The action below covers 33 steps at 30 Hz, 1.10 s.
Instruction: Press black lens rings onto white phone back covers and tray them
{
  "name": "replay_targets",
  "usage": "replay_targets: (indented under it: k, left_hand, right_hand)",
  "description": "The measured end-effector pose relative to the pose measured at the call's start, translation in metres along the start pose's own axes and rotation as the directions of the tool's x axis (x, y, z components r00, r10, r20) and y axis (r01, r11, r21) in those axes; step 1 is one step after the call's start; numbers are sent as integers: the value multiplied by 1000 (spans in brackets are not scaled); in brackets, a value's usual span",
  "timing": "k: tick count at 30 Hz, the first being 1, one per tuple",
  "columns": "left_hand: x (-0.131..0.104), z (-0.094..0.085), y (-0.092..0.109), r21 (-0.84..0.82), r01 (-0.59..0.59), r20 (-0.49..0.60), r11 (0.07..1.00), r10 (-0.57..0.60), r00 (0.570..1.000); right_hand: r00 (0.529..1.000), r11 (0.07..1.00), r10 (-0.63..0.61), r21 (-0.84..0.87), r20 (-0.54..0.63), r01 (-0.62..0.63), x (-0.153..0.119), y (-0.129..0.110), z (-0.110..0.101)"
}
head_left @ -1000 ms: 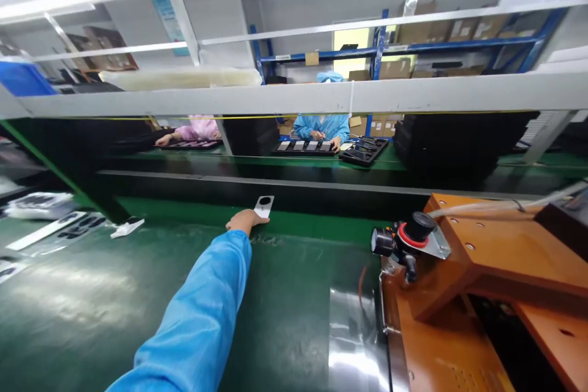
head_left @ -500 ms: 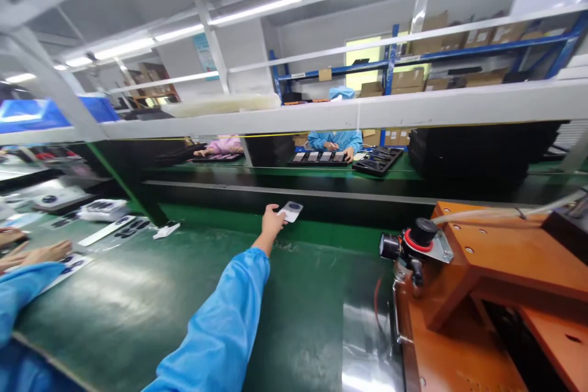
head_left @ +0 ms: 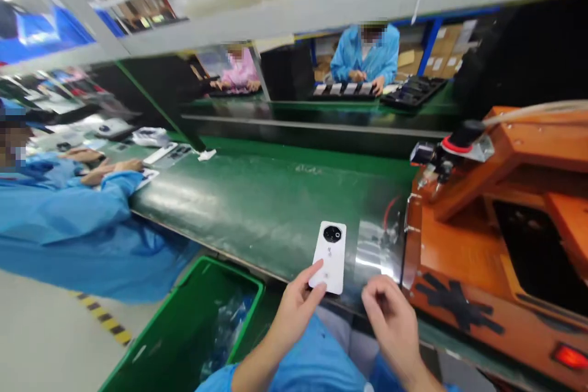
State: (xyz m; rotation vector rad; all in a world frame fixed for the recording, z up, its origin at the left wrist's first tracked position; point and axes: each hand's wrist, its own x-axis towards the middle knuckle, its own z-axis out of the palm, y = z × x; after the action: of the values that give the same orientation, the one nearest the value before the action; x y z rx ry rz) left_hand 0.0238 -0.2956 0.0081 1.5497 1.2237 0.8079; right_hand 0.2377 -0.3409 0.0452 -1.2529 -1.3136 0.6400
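Note:
A white phone (head_left: 331, 257), with a round black camera area near its upper end, lies back side up at the near edge of the green bench. Its lower left corner is between the thumb and fingers of my left hand (head_left: 301, 303). Just right of the phone, apart from it, my right hand (head_left: 390, 324) is loosely closed, fingers curled toward the thumb. No object shows in it, though its fingertips are partly hidden.
An orange machine (head_left: 463, 220) with a black knob and hose stands at right, a black glove (head_left: 459, 303) on its front. Below the bench is a green bin (head_left: 255, 312) holding clear plastic. A co-worker (head_left: 92, 208) works at left; two more people sit across the bench.
My left hand has come back from the bench's far side with the white phone, now at the near edge. My right hand has entered view. The camera has tilted down.

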Motion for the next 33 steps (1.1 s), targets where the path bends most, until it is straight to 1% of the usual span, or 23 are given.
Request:
replay_targets:
  k: [1, 2, 3, 4, 6, 8, 9, 10, 12, 13, 14, 16, 18, 19, 21, 24, 27, 29, 33]
  left_hand:
    - [-13, 6, -1, 8, 37, 21, 999, -37, 999]
    - [-22, 11, -1, 21, 63, 34, 998, -63, 997]
    - [-27, 16, 0, 45, 68, 44, 997, -70, 997]
    - [-30, 19, 0, 82, 50, 54, 995, -55, 997]
    - [-30, 20, -1, 165, -40, 77, 986, 28, 997]
    - [-26, 16, -4, 277, -172, 92, 945, 152, 984]
    - [-23, 12, -6, 349, -241, 79, 906, 228, 970]
    - [-21, 8, -8, 428, -308, 52, 850, 317, 947]
    - [-15, 0, -12, 576, -400, 8, 713, 484, 875]
    - [-11, -3, -14, 626, -428, 14, 652, 540, 842]
    - [-8, -5, -15, 656, -455, 48, 603, 568, 821]
    - [-1, -4, -20, 668, -503, 154, 549, 558, 815]
    - [5, 1, -26, 651, -522, 210, 550, 531, 821]
    - [7, 5, -30, 642, -517, 208, 566, 520, 828]
    - [9, 10, -36, 623, -482, 170, 616, 495, 852]
    - [10, 14, -42, 597, -444, 150, 669, 451, 880]
    - [9, 13, -43, 600, -460, 147, 655, 475, 867]
    - [9, 12, -44, 605, -468, 140, 644, 492, 859]
    - [8, 13, -47, 601, -461, 138, 653, 484, 864]
  right_hand:
    - [990, 987, 140, 77, 32, -142, 6, 0, 3]
    - [965, 955, 256, 142, 58, -262, 13, 1, 6]
    - [939, 920, 335, 188, 81, -344, 21, 3, 10]
    - [920, 894, 382, 216, 90, -392, 30, 5, 15]
    - [907, 882, 412, 214, 84, -421, 45, 10, 22]
    - [909, 895, 411, 162, 63, -416, 56, 15, 26]
    - [911, 901, 410, 129, 52, -413, 61, 17, 27]
    - [912, 907, 408, 96, 47, -411, 65, 19, 27]
    - [919, 920, 390, 16, 53, -391, 73, 21, 26]
    - [930, 932, 363, -27, 57, -362, 77, 21, 25]
    - [944, 945, 324, -74, 64, -319, 80, 22, 25]
    - [969, 962, 230, -167, 85, -214, 87, 22, 27]
    - [979, 963, 168, -230, 117, -138, 92, 23, 32]
    - [978, 959, 159, -255, 132, -121, 94, 24, 35]
    - [976, 944, 163, -309, 147, -111, 96, 26, 42]
    - [974, 890, 184, -442, 130, -109, 97, 29, 48]
    - [977, 839, 191, -533, 99, -110, 97, 31, 50]
    - [979, 828, 184, -551, 89, -106, 98, 32, 50]
    - [981, 821, 181, -560, 71, -111, 97, 35, 50]
